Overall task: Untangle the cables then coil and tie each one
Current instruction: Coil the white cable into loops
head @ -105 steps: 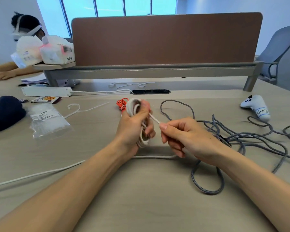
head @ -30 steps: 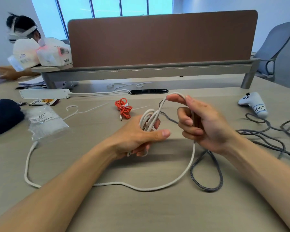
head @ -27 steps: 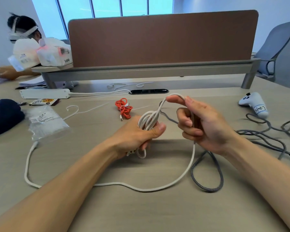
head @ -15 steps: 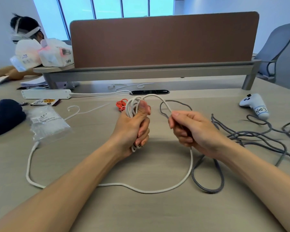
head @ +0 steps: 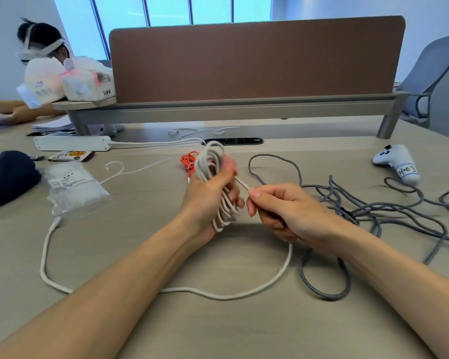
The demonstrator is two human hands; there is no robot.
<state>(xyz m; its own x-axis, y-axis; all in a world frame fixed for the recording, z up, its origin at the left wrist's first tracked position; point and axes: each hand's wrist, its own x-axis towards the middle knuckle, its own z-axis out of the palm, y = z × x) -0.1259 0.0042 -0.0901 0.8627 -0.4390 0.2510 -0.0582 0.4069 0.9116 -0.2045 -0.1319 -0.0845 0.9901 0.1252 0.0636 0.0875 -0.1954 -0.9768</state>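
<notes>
White cable runs taut from our left hand's gripped coil rightward; our right hand pinches it just beside.

A white game controller at about two o'clock on the worktop carries a white sticker with a blue edge, handwritten "H·03". The clear plastic bag at ten o'clock has a printed label, too small to read. Print on the small packet behind it and on the white packs at eleven o'clock is also illegible
</notes>
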